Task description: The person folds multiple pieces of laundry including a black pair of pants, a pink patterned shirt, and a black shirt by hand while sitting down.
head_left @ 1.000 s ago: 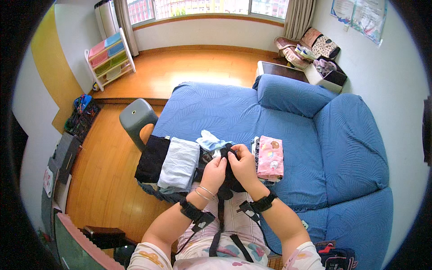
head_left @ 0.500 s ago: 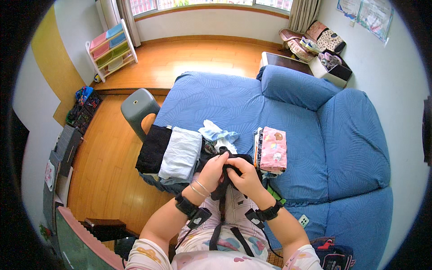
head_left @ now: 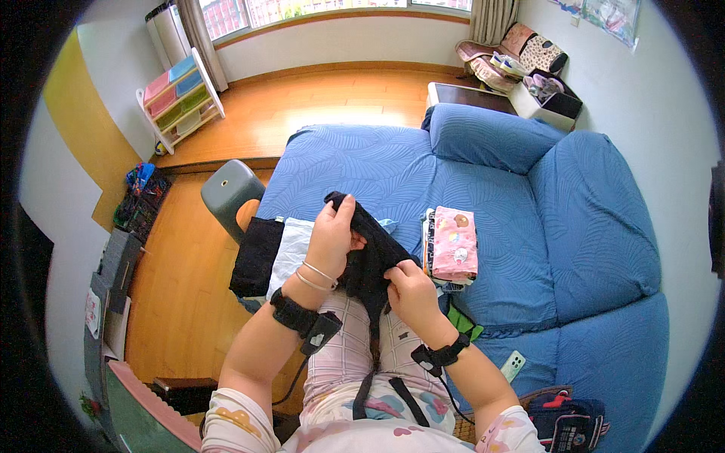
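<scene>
A piece of black clothing (head_left: 368, 264) hangs stretched over my lap, its exact kind unclear. My left hand (head_left: 331, 238) grips its raised upper end, while my right hand (head_left: 413, 291) pinches its lower right edge. Left of my left hand lie folded black clothes (head_left: 255, 258) and a pale blue folded garment (head_left: 290, 253), partly covered by my wrist. A folded pink garment (head_left: 455, 241) tops a small pile to the right of my right hand. Behind the black cloth, only a corner of a light blue piece (head_left: 388, 225) shows.
The clothes rest on a blue-covered sofa (head_left: 491, 196). A grey stool (head_left: 228, 187) stands at its left side. A phone (head_left: 513, 365) and a dark bag (head_left: 566, 423) lie to my right. Farther off are a coloured drawer rack (head_left: 180, 102) and a box of shoes (head_left: 545, 98).
My hands have moved apart, the left one up and leftward, the right one slightly right. The black clothing, bunched between them before, is now spread out. The view has shifted a little.
</scene>
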`<state>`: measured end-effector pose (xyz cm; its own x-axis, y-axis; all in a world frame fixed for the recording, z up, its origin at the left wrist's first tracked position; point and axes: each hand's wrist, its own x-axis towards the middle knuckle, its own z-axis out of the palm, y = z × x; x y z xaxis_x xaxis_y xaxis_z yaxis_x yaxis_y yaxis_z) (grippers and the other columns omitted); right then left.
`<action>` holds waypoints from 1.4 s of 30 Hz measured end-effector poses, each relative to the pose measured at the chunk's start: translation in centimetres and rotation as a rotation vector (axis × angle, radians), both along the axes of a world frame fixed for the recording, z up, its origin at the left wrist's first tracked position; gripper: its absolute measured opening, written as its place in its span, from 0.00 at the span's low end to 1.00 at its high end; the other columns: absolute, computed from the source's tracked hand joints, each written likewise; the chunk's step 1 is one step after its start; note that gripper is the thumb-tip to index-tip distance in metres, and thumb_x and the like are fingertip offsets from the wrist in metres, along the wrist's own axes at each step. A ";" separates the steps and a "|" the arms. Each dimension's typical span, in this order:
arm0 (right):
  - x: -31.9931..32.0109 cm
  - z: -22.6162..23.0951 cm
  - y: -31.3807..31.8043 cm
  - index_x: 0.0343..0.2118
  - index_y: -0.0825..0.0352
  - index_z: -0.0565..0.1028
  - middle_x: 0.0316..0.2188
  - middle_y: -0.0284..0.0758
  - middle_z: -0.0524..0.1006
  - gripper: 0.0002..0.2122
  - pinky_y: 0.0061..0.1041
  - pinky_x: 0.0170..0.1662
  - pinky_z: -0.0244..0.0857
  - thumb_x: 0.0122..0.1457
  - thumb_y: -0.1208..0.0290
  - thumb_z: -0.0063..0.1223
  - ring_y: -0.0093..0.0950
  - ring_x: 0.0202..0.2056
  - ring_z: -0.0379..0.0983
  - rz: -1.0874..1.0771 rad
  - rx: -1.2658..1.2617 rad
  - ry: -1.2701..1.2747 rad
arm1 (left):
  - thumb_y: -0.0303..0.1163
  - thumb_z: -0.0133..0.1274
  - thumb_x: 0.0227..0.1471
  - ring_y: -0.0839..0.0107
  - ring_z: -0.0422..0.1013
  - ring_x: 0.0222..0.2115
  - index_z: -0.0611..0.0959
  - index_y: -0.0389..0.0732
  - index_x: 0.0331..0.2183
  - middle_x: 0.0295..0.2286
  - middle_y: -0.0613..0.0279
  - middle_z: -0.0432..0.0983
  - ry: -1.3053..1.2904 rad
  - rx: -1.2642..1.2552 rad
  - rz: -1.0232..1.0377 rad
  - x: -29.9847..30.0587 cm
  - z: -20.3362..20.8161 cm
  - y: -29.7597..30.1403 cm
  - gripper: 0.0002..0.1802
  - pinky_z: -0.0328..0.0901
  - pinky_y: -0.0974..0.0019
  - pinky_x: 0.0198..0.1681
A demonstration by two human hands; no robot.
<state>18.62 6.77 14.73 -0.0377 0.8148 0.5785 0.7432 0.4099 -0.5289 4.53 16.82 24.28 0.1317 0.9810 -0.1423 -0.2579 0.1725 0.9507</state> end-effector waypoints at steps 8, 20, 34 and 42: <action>0.1 -0.6 0.2 0.32 0.69 0.74 0.34 0.43 0.72 0.07 0.36 0.40 0.67 0.47 0.80 0.53 0.44 0.37 0.71 -0.118 0.044 0.220 | 0.37 0.48 0.61 0.77 0.70 0.19 0.74 0.41 0.31 0.22 0.69 0.71 -0.100 0.071 -0.006 0.9 2.3 -0.4 0.10 0.67 0.72 0.21; -1.5 -1.3 -0.2 0.35 0.73 0.74 0.38 0.42 0.71 0.17 0.39 0.40 0.66 0.45 0.68 0.64 0.44 0.38 0.70 -0.220 0.026 0.313 | 0.40 0.46 0.62 0.72 0.72 0.17 0.73 0.44 0.32 0.21 0.64 0.74 -0.084 0.032 -0.009 1.5 2.0 -0.7 0.11 0.68 0.70 0.20; 1.9 -3.3 2.4 0.28 0.71 0.76 0.37 0.43 0.75 0.08 0.40 0.45 0.65 0.44 0.74 0.58 0.43 0.41 0.71 -0.019 0.002 0.042 | 0.40 0.46 0.61 0.72 0.73 0.18 0.74 0.44 0.33 0.22 0.65 0.76 -0.122 0.049 -0.041 -1.2 3.2 -0.6 0.10 0.69 0.70 0.21; 8.6 3.6 3.8 0.22 0.71 0.73 0.29 0.44 0.75 0.07 0.37 0.37 0.69 0.44 0.75 0.60 0.44 0.33 0.72 0.124 -0.071 -0.036 | 0.42 0.48 0.59 0.71 0.71 0.14 0.73 0.40 0.33 0.19 0.62 0.72 0.061 0.201 0.081 -5.6 5.0 3.0 0.14 0.68 0.71 0.16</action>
